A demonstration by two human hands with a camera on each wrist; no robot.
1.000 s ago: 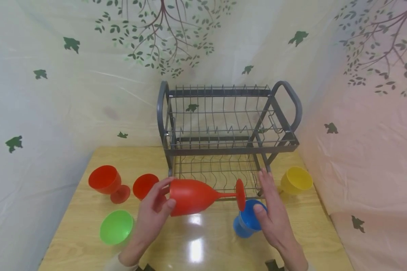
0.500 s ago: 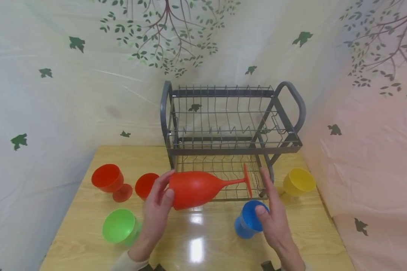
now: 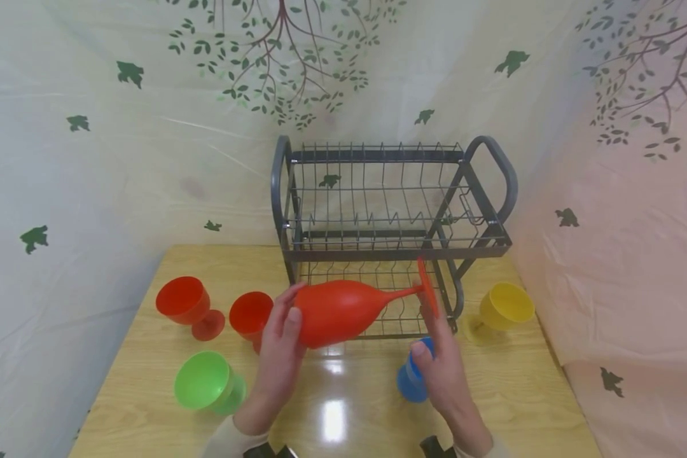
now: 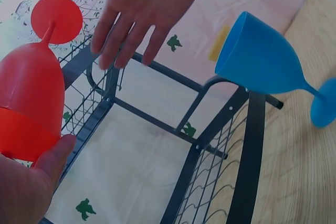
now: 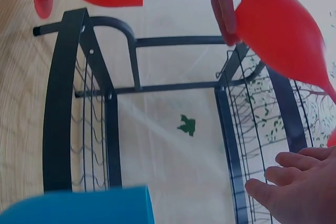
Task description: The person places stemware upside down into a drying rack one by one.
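Observation:
A red plastic goblet [image 3: 339, 312] lies sideways in the air in front of the dish rack, its foot toward the right and tilted up. My left hand [image 3: 280, 350] grips the bowl near the rim, thumb on the near side. Beside the goblet's foot is my right hand [image 3: 445, 369], fingers extended and overlapping the foot in the head view. The left wrist view shows this right hand [image 4: 144, 11] with its fingers straight and spread. Below it, a blue goblet [image 3: 410, 381] stands on the table, partly hidden by that hand.
A dark two-tier dish rack [image 3: 397, 256] stands at the back of the wooden table [image 3: 149, 413]. Two more red goblets [image 3: 182, 302] and a green goblet [image 3: 202, 381] are on the left. A yellow goblet [image 3: 506, 306] is at the right, near the curtain wall.
The held red goblet has risen slightly and moved right, its foot end tilting upward. My right hand has moved left to the foot, covering more of the blue goblet.

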